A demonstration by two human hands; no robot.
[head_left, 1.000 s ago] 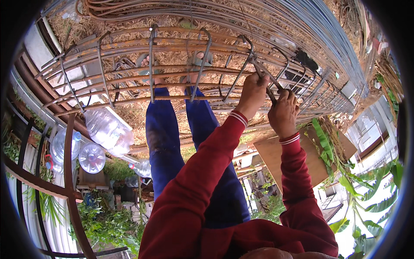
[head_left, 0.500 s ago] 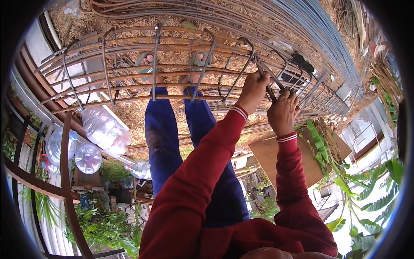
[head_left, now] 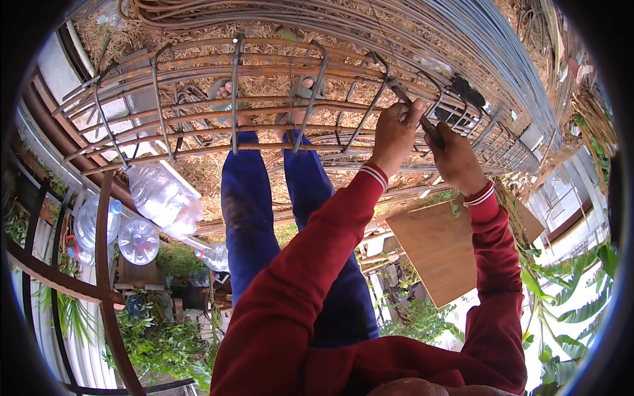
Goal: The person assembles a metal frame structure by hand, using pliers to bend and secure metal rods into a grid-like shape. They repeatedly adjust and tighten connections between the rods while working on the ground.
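Observation:
A long cage of rusty steel bars [head_left: 198,117] with bent square stirrups [head_left: 236,92] lies across in front of me. At its right part my right hand [head_left: 456,158] is closed around the dark handles of metal pincers [head_left: 430,130]. Their far end points up and left, by a stirrup at the cage's upper bars. My left hand [head_left: 394,135] is right beside the pincers, thumb and index finger curled together. What its fingers pinch, if anything, is too small to make out. Both hands are above the bars.
Long loose rebars [head_left: 489,53] lie beyond the cage. Clear plastic bottles [head_left: 139,241] are at the left by a brown metal frame [head_left: 102,251]. A wooden board [head_left: 436,247] is at the lower right. My sandalled feet [head_left: 307,89] show through the bars.
My right hand has moved right and slightly away from me, turning the pincers' handles. My left hand has shifted a little right, its fingers curling differently.

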